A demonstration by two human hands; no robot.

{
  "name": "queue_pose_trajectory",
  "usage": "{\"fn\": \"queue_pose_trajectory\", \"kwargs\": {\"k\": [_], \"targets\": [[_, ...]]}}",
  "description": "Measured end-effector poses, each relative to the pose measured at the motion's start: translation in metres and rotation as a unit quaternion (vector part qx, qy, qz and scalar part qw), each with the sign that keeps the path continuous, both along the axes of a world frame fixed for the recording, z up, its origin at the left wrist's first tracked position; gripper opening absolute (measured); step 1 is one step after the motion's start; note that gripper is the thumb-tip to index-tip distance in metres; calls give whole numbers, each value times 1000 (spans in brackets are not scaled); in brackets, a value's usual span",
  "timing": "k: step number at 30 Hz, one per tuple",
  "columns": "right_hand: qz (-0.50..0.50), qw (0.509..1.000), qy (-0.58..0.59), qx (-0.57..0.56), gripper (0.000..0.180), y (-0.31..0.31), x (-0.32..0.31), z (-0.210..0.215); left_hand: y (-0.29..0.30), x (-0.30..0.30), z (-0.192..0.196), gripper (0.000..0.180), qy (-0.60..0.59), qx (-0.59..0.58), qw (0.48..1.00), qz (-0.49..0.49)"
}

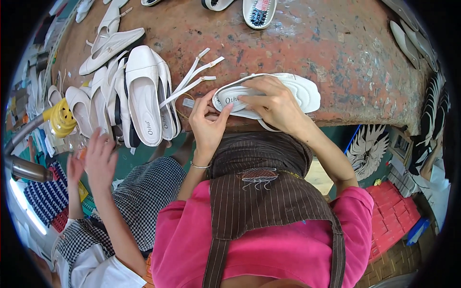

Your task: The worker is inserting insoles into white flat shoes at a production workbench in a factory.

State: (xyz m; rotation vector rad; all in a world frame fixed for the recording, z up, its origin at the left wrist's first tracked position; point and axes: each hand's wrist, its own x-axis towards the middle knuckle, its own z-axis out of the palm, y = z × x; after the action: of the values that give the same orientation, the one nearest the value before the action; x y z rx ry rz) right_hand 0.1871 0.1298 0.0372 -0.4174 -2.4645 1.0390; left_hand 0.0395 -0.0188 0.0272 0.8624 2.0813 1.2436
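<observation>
A white shoe (pixel 311 95) lies on its length at the table's near edge, heel end to the left, cushion-like contour lines at its right end. Inside its heel end sits a pale insole (pixel 225 98) with dark print. My left hand (pixel 207 120) grips the heel end, thumb over the rim and fingers curled at the side. My right hand (pixel 276 103) bends over the middle of the shoe, fingertips pressing down on the insole and rim. A thin white strap (pixel 269 126) hangs below the shoe. The right palm hides part of its middle.
White slip-on shoes (pixel 143 96) crowd the table's left, with loose straps (pixel 194 79) beside them. More shoes lie at the far edge and far right (pixel 406 43). At left, a co-worker's hands (pixel 98 156) are near a yellow coiled hose (pixel 62 117). The worn table (pixel 355 62) extends ahead.
</observation>
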Motion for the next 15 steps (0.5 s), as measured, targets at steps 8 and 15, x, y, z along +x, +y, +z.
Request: {"fn": "queue_pose_trajectory", "kwargs": {"k": [8,15], "targets": [[-5,1000,-11,-7,27,0,-7,-1,3,-2,-7,43,-47,32,998,24],[29,996,-68,58,32,-6,-8,-8,8,-5,-18,23,-31,18,998,47]]}}
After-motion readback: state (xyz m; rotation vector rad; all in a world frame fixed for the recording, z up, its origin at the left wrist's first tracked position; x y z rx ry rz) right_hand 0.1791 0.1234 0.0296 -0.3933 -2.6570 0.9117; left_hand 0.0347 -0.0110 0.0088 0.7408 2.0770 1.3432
